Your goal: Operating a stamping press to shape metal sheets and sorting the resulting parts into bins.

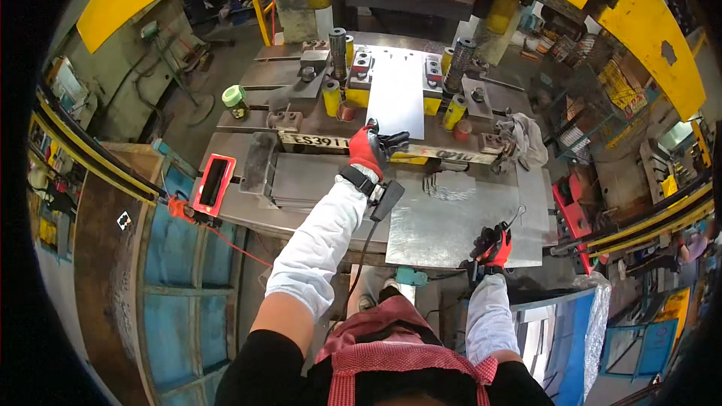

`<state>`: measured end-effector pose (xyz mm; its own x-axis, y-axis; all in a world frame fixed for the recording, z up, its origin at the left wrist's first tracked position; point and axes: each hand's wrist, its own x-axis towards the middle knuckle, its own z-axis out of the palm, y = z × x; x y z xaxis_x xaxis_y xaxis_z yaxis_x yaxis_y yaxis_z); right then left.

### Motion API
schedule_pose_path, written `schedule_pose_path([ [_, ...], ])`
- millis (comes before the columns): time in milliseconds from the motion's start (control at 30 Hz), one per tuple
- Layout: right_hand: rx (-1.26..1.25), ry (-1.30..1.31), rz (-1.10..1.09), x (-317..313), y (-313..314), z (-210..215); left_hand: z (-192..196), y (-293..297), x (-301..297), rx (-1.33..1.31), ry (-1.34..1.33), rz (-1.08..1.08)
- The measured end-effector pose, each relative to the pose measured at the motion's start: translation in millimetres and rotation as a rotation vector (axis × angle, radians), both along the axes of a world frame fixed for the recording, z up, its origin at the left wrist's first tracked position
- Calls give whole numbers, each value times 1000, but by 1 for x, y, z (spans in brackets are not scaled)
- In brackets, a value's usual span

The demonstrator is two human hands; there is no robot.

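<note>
My left hand (371, 149), in a red and black glove, is at the near end of a bright narrow metal sheet (398, 90). Thumb and fingers close on that sheet's near edge. The sheet lies lengthwise in the press die (359, 96), between two spring-wrapped posts. Over the near edge of a wide flat metal sheet (432, 218), my right hand (492, 246) is closed round a thin wire hook (518, 215), whose bent end sticks out past the fingers. Its grip is partly hidden. White sleeves cover both forearms, and a dark device is strapped to each wrist.
Stacked metal plates (304, 179) lie left of the wide sheet. A red tray (216, 184) and a green-capped bottle (235, 101) stand farther left. A grey rag (526, 141) hangs at the die's right. Yellow press framing (639, 22) arches overhead. A cable (364, 252) hangs from my left wrist.
</note>
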<state>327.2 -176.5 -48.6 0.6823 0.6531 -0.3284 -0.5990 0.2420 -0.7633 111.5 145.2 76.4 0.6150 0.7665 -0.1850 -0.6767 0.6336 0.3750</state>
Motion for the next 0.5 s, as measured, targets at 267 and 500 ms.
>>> schedule_pose_path([
  [267, 46, 36, -23, 34, -11, -50, 7, -4, 9, 32, 15, 41],
  [500, 55, -8, -105, 18, -3, -30, 12, -5, 0, 10, 22, -19],
])
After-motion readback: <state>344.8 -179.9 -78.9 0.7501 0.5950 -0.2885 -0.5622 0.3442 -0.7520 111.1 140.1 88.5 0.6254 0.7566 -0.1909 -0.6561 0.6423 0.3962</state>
